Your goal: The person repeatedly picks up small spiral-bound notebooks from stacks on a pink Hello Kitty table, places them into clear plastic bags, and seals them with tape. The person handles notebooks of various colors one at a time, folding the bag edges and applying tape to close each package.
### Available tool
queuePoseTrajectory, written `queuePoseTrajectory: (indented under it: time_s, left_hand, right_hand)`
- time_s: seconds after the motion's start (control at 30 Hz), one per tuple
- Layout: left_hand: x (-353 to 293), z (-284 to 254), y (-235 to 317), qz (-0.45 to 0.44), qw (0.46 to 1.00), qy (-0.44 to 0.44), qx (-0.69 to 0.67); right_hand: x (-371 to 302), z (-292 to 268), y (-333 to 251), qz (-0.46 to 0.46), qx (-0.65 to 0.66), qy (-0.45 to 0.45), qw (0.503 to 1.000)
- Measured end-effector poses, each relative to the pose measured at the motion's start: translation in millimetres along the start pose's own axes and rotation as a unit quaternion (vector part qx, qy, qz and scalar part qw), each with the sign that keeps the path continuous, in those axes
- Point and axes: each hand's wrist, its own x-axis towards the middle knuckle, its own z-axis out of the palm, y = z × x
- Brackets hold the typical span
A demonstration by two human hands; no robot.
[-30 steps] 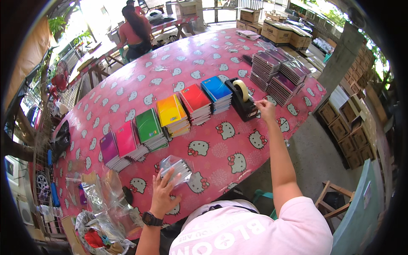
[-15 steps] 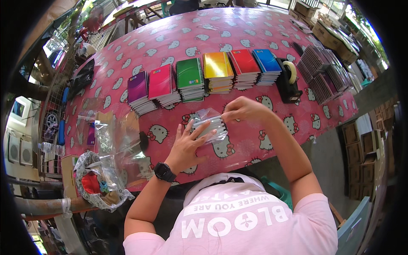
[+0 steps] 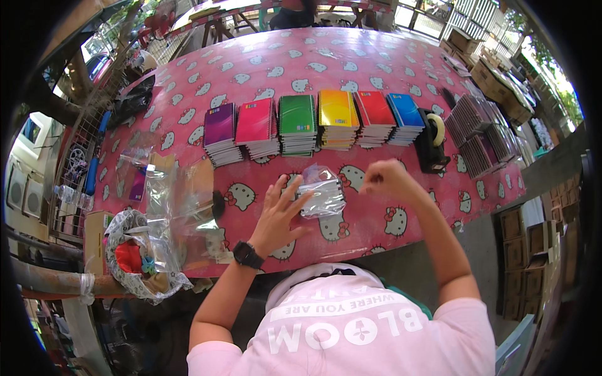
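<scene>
A clear plastic packet [image 3: 321,195] is pressed flat onto the pink tabletop [image 3: 263,69] by the spread left hand [image 3: 277,216]; the right hand [image 3: 384,180] is held loosely curled just beside it

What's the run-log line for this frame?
left hand: flat on clear plastic packet | right hand: closed, beside packet | table: six notebook stacks, tape dispenser
</scene>
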Motion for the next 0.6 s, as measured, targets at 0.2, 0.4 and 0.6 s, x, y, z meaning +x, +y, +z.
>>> queuePoseTrajectory:
  time_s: [0.2,0.4,0.6]
  left_hand:
    - [2,35,4,0.023,0.99,0.141,0.002]
    - [13,21,12,-0.167,0.945,0.164,-0.229]
    - [16,16,-7,-0.152,0.873,0.032,-0.462]
  right_hand:
    - [-5,75,-33,-0.36,0.11,0.183,0.908]
    - [34,60,-13,-0.132,0.242,0.159,0.948]
    - [53,55,-40,-0.137,0.521,0.12,0.834]
